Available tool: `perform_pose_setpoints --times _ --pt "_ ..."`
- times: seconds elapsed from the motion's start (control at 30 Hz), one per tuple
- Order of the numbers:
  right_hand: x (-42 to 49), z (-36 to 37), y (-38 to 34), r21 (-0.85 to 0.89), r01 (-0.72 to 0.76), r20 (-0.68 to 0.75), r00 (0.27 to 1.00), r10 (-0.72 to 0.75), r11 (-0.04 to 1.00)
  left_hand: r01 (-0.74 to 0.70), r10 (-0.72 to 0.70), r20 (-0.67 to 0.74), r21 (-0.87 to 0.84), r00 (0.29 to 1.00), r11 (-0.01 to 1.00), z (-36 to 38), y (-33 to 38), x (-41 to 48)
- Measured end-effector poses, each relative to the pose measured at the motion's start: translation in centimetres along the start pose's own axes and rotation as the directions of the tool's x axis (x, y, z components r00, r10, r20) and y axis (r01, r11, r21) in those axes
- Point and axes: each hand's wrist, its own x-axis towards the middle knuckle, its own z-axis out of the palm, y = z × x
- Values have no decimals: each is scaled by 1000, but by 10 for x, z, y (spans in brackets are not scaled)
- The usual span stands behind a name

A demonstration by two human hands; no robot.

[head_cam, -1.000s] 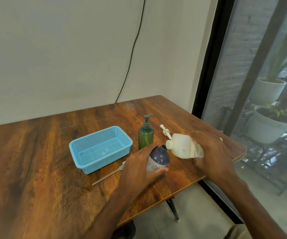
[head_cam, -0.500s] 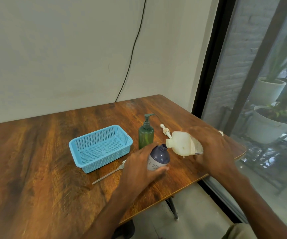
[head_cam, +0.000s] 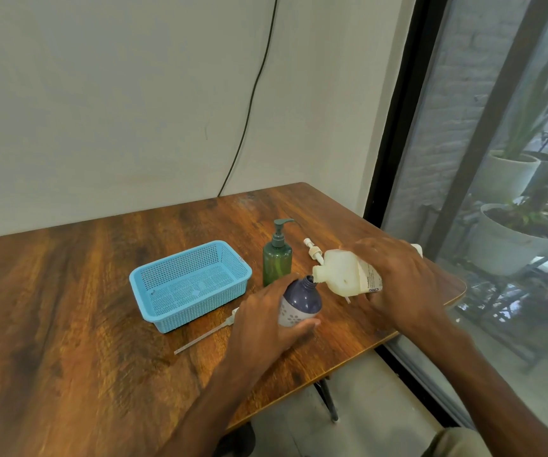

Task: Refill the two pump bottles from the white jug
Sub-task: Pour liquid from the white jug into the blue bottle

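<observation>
Nearest, at the near right part of the wooden table (head_cam: 68, 341), the left hand (head_cam: 262, 328) gripping the purple bottle (head_cam: 300, 301): thumb curled across the near side of the pale label, other fingers wrapped round the far left side, dark shoulder and open neck free above the fingers. Bottle without its pump, neck leaning slightly to the right, bottom hidden behind the hand. Just to the right, the right hand (head_cam: 398, 285) holding the white jug (head_cam: 345, 272) from above, fingers curled over the labelled rear half, front half and spout sticking out beyond the fingertips to the left. Jug held in the air, almost level, spout pointing left and down, right at the mouth of the purple bottle; cannot tell about real contact there, nor about any flow of liquid. To the left of the left hand, flat on the table, a pump with long clear tube (head_cam: 206, 333), its head partly hidden behind the hand. Farther left and a little farther back, a blue mesh basket (head_cam: 190, 285), near the tube but apart from it. Behind the purple bottle, the green pump bottle (head_cam: 276, 258), upright, pump screwed on, just beyond the left fingertips and not touched. To the right of it, behind the jug, a white pump head (head_cam: 312, 249) lying on the table. Farthest, a pale wall (head_cam: 101, 94) with a black cable (head_cam: 249, 103) hanging down to the far edge of the table, and at the right a window (head_cam: 463, 127) with white plant pots (head_cam: 510, 245) outside.
</observation>
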Motion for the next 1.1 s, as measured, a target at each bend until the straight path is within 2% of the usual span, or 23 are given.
perform_pose_setpoints --times 1.1 --pt "5 -2 -1 -24 -63 123 990 66 998 -20 19 -21 -47 1000 999 0 -4 2"
